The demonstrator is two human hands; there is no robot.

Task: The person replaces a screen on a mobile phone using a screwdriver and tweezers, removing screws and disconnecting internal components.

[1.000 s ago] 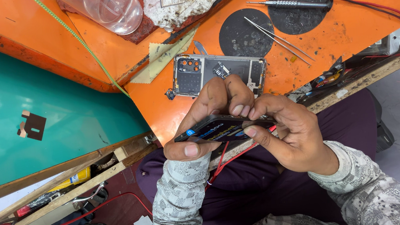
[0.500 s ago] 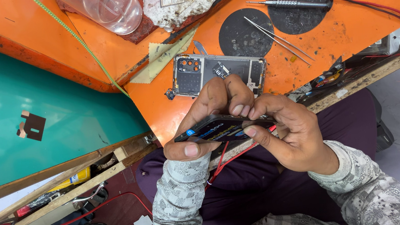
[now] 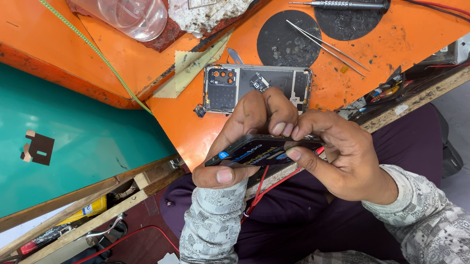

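Two bare hands grip a thin black phone panel with a glossy dark face (image 3: 259, 149), held edge-on just below an opened grey phone back frame (image 3: 256, 87) lying on an orange workbench (image 3: 409, 35). The left hand (image 3: 241, 137) clasps the panel's left end, thumb underneath. The right hand (image 3: 334, 151) pinches its right end. Beyond the frame lie slim metal tweezers (image 3: 324, 46) and a steel screwdriver (image 3: 343, 5).

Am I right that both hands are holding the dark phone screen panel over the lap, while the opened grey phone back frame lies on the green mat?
Not quite. In the head view the opened grey phone back frame lies on the orange work surface, not the green mat. The left hand and right hand do hold the dark phone screen panel over the lap.
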